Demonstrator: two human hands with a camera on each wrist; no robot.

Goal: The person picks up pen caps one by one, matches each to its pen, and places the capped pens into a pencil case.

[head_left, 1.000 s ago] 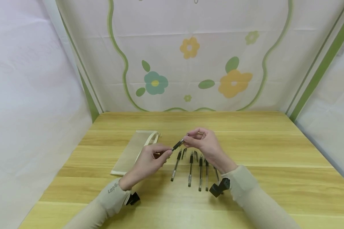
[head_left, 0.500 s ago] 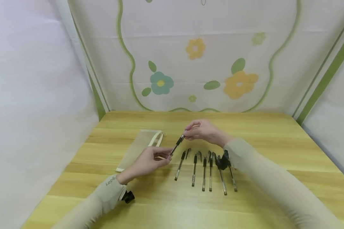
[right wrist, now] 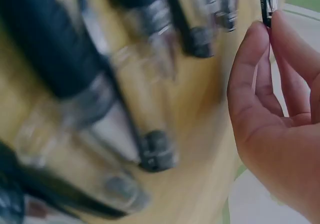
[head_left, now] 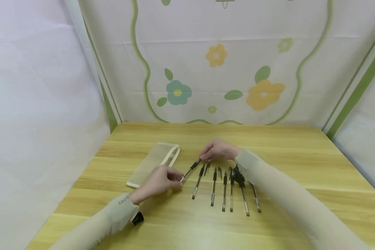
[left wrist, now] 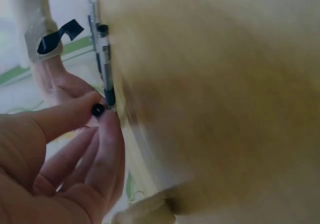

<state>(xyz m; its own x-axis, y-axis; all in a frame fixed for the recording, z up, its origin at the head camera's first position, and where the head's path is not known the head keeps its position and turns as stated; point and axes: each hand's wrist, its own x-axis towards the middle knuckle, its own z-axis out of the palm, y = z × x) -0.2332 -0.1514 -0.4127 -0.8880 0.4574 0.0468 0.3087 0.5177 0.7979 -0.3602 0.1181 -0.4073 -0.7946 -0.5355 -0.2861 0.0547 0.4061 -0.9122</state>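
A slim pen (head_left: 192, 167) with a black grip slants between my two hands, just left of the row of pens. My left hand (head_left: 160, 182) pinches its lower end between thumb and fingertips; in the left wrist view its black end cap (left wrist: 97, 110) shows there. With thumb and fingertips, my right hand (head_left: 217, 150) pinches the upper end, and the fingers cover the tip. Several similar pens (head_left: 214, 194) lie side by side on the table, dark grips away from me. Small dark clips lie by those grips; the blurred right wrist view shows clear cap-like pieces (right wrist: 142, 83) there.
A flat beige mesh pouch (head_left: 150, 163) with a pale edge lies left of the pens, partly behind my left hand. The wooden table (head_left: 187, 222) ends at a flowered cloth wall (head_left: 187, 62). White cloth hangs on both sides.
Both hands have come down toward the table with the pen. My right hand swung up and away earlier, then sank. My left fingers have slid toward the pen's lower end.
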